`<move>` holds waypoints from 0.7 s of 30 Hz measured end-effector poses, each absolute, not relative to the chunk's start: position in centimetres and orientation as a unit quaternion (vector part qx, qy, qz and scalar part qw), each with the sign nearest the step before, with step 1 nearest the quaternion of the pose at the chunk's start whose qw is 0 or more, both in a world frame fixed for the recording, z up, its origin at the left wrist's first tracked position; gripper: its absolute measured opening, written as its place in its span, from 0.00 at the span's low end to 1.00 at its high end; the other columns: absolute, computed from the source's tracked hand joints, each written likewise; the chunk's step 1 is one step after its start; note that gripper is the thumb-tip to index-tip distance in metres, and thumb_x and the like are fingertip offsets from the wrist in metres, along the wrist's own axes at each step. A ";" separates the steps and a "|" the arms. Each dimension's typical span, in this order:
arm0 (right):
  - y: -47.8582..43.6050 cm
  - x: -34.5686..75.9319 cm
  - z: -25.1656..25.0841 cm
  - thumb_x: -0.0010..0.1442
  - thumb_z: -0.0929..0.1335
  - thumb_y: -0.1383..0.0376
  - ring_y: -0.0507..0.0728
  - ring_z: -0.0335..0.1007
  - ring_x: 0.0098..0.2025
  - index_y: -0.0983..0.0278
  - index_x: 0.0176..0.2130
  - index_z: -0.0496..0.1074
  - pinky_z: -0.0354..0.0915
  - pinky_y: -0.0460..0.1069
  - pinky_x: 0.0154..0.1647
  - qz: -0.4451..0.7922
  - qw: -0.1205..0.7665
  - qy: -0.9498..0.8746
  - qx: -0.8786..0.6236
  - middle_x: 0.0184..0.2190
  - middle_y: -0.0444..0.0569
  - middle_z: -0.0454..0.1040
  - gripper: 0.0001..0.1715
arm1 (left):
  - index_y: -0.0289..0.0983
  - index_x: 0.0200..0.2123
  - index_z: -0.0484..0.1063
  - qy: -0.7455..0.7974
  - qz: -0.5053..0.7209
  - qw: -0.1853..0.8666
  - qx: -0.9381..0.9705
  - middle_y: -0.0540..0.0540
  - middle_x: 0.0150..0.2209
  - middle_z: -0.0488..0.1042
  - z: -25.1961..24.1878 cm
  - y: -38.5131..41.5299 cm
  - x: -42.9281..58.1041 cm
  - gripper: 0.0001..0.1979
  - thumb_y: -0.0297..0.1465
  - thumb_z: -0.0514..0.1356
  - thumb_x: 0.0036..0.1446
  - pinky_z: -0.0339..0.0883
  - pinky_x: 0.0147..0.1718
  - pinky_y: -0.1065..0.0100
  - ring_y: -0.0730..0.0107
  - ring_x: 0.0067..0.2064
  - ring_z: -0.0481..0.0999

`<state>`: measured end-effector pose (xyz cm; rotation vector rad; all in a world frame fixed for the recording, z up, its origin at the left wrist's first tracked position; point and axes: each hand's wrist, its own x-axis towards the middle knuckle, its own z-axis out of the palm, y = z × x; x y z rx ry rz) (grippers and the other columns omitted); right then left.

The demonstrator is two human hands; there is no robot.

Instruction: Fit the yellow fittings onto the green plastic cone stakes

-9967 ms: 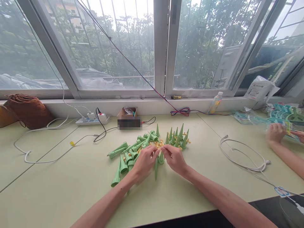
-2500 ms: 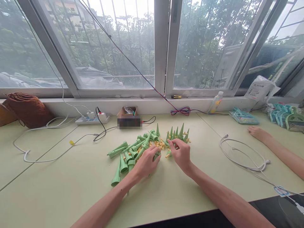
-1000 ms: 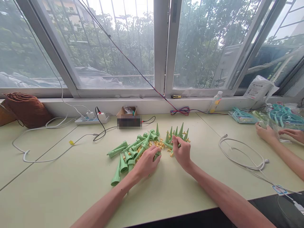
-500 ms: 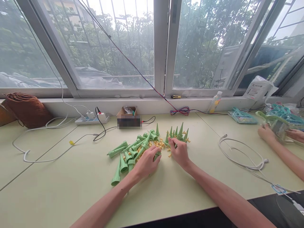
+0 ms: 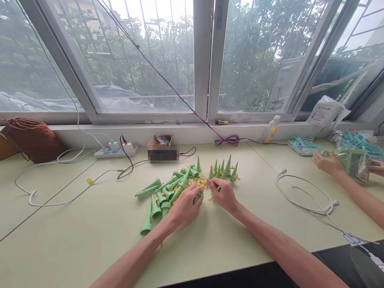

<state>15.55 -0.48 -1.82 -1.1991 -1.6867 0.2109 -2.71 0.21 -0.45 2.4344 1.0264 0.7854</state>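
Observation:
My left hand point(image 5: 186, 203) is closed around a green plant watering spike point(image 5: 198, 196), whose wide end peeks out beside the fingers. Most of that spike is hidden under the hand. Just to the right, my right hand point(image 5: 224, 195) is pinched on a small green piece point(image 5: 219, 188), largely covered by the fingers. A heap of green spikes point(image 5: 156, 210) lies left of and behind my left hand. Small yellow valve pieces point(image 5: 203, 182) are scattered between the hands. Beyond my right hand, several green spikes point(image 5: 228, 165) stand point up, some with yellow pieces at them.
Another person's hands point(image 5: 328, 164) handle a clear and green package point(image 5: 354, 162) at the right. A coiled white cable point(image 5: 280, 188) lies nearby. Along the window stand a bottle point(image 5: 271, 129), a small cardboard box point(image 5: 153, 142), a power strip point(image 5: 99, 153) and a brown bag point(image 5: 36, 140).
My right hand has shifted slightly left and down, closer to the yellow pieces and my left hand. My left hand has stayed put. The other person's hand has moved left and up.

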 end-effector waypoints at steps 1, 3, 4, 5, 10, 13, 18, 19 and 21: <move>-0.5 15.5 -1.8 0.70 0.60 0.55 0.50 0.55 0.21 0.64 0.24 0.67 0.55 0.45 0.25 0.093 0.500 -0.708 -0.489 0.18 0.41 0.63 0.27 | 0.40 0.39 0.71 0.363 0.283 0.191 0.867 0.46 0.38 0.72 -0.5 0.2 -2.7 0.07 0.28 0.53 0.62 0.66 0.32 0.67 0.68 0.32 0.71; -0.6 15.4 -1.7 0.70 0.61 0.56 0.50 0.58 0.22 0.64 0.25 0.69 0.56 0.45 0.26 0.101 0.489 -0.724 -0.476 0.20 0.42 0.66 0.25 | 0.40 0.40 0.71 0.358 0.289 0.191 0.867 0.46 0.38 0.73 -0.5 0.3 -2.7 0.07 0.27 0.53 0.62 0.67 0.33 0.67 0.68 0.32 0.72; -0.6 15.4 -1.7 0.70 0.61 0.56 0.50 0.59 0.23 0.64 0.26 0.70 0.56 0.45 0.26 0.105 0.484 -0.730 -0.471 0.21 0.43 0.68 0.24 | 0.40 0.40 0.71 0.356 0.290 0.191 0.867 0.46 0.38 0.73 -0.4 0.3 -2.7 0.07 0.27 0.54 0.62 0.67 0.33 0.67 0.68 0.32 0.72; -0.6 15.3 -1.7 0.69 0.61 0.57 0.50 0.60 0.23 0.64 0.27 0.71 0.57 0.45 0.26 0.108 0.481 -0.734 -0.468 0.22 0.43 0.69 0.23 | 0.40 0.40 0.71 0.356 0.291 0.191 0.868 0.46 0.38 0.73 -0.4 0.3 -2.7 0.07 0.27 0.54 0.62 0.67 0.34 0.67 0.68 0.33 0.72; -0.6 15.3 -1.6 0.69 0.62 0.57 0.51 0.61 0.24 0.64 0.27 0.71 0.58 0.45 0.27 0.118 0.488 -0.728 -0.467 0.22 0.44 0.69 0.23 | 0.40 0.40 0.71 0.359 0.288 0.191 0.867 0.46 0.38 0.73 -0.5 0.3 -2.8 0.07 0.27 0.53 0.62 0.67 0.34 0.67 0.69 0.32 0.72; -0.7 15.2 -1.6 0.69 0.61 0.55 0.51 0.60 0.23 0.64 0.26 0.71 0.58 0.46 0.26 0.116 0.494 -0.722 -0.470 0.20 0.44 0.68 0.25 | 0.40 0.40 0.71 0.358 0.291 0.196 0.865 0.46 0.38 0.73 -0.7 0.3 -2.8 0.07 0.28 0.53 0.63 0.67 0.34 0.65 0.68 0.32 0.71; -0.7 15.3 -1.7 0.70 0.60 0.54 0.50 0.55 0.20 0.64 0.22 0.69 0.55 0.46 0.23 0.107 0.492 -0.729 -0.463 0.17 0.42 0.64 0.28 | 0.40 0.41 0.71 0.363 0.289 0.209 0.861 0.45 0.40 0.73 -0.9 0.5 -2.8 0.08 0.30 0.52 0.64 0.68 0.34 0.65 0.68 0.32 0.71; -0.7 15.3 -1.7 0.70 0.60 0.54 0.50 0.55 0.20 0.63 0.21 0.68 0.55 0.46 0.23 0.108 0.494 -0.728 -0.464 0.17 0.42 0.64 0.29 | 0.40 0.42 0.71 0.367 0.289 0.209 0.859 0.45 0.40 0.73 -0.9 0.5 -2.8 0.08 0.30 0.52 0.64 0.68 0.34 0.65 0.68 0.31 0.71; -0.7 15.3 -1.6 0.70 0.59 0.54 0.49 0.56 0.19 0.63 0.20 0.65 0.56 0.46 0.23 0.109 0.510 -0.716 -0.464 0.16 0.42 0.64 0.31 | 0.40 0.42 0.71 0.373 0.285 0.207 0.858 0.45 0.41 0.73 -0.8 0.5 -2.8 0.08 0.31 0.52 0.64 0.68 0.34 0.65 0.68 0.31 0.71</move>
